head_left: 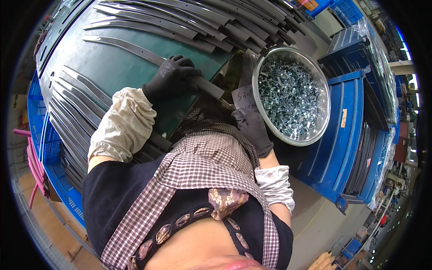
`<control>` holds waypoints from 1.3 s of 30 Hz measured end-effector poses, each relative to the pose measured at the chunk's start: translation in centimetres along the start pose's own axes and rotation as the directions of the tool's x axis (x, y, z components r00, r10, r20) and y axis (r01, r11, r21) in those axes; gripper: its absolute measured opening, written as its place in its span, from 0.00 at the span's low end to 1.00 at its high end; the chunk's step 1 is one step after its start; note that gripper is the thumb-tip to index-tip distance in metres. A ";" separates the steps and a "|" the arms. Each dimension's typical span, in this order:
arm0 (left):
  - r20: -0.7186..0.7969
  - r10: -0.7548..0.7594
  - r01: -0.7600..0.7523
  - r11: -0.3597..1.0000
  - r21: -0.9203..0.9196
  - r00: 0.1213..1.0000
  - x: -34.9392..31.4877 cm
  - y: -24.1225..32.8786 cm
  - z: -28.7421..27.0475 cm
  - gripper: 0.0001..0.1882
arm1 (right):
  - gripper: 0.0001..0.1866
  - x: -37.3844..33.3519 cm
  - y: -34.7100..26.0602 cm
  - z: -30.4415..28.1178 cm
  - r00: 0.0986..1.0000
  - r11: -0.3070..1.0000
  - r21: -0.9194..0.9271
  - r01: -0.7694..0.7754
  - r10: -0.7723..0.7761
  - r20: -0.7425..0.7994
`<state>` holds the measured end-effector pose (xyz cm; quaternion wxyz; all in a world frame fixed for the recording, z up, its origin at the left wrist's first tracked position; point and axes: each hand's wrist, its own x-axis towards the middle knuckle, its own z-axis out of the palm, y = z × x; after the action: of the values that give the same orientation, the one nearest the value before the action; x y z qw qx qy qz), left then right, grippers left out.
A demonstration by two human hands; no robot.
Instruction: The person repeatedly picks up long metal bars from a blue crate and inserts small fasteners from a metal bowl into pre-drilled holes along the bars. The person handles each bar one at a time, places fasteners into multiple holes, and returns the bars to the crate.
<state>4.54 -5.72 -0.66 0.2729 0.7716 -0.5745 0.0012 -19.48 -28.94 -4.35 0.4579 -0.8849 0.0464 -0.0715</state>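
My left hand (173, 77), in a black glove, is closed round a long, dark grey, slightly curved strip (209, 87). The strip lies across the green table top, and its near end sticks out past the table edge toward my right hand. My right hand (253, 130), gloved too, is closed beside the bowl, its fingertips near that end. Whatever sits in its fingers is hidden or too small to name. Right of it stands a round metal bowl (255, 85) full of small shiny metal clips (290, 96). A pale handwritten card (244, 97) is tucked between hand and bowl.
Several similar strips (193, 27) are piled at the table's far side, and more strips (74, 105) lie at the left. Blue metal bins (333, 148) stand at the right, with a blue plastic crate (67, 193) at the lower left. Pink tubes (36, 166) stick out there.
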 end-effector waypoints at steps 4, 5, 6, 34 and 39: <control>-0.020 0.048 -0.048 0.999 0.013 0.999 -0.2 -0.4 0.1 0.22 | 0.16 0.9 -0.5 -0.1 0.999 0.999 -0.041 -0.006 0.008 0.032; -0.022 0.063 -0.063 0.998 0.016 0.998 -0.2 -0.5 0.3 0.22 | 0.16 1.0 -0.3 -0.2 0.999 0.996 -0.094 0.005 -0.002 0.040; -0.024 0.078 -0.078 0.997 0.019 0.997 -0.2 -0.5 0.3 0.22 | 0.16 1.1 0.1 -0.1 0.999 0.989 -0.145 0.017 -0.010 0.049; -0.066 0.148 -0.139 0.982 0.128 0.987 0.0 -0.3 0.1 0.21 | 0.17 2.6 -1.8 -1.3 0.987 0.973 -0.232 -0.009 0.045 0.152; -0.059 0.136 -0.130 0.988 0.083 0.989 0.0 -0.3 0.0 0.18 | 0.15 3.5 -2.5 -0.5 0.961 0.829 -0.498 0.255 -0.272 0.039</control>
<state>4.80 -5.67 -0.79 0.2598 0.7413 -0.6151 0.0672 -16.06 -28.45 -1.71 0.1989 -0.9694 -0.0516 -0.1344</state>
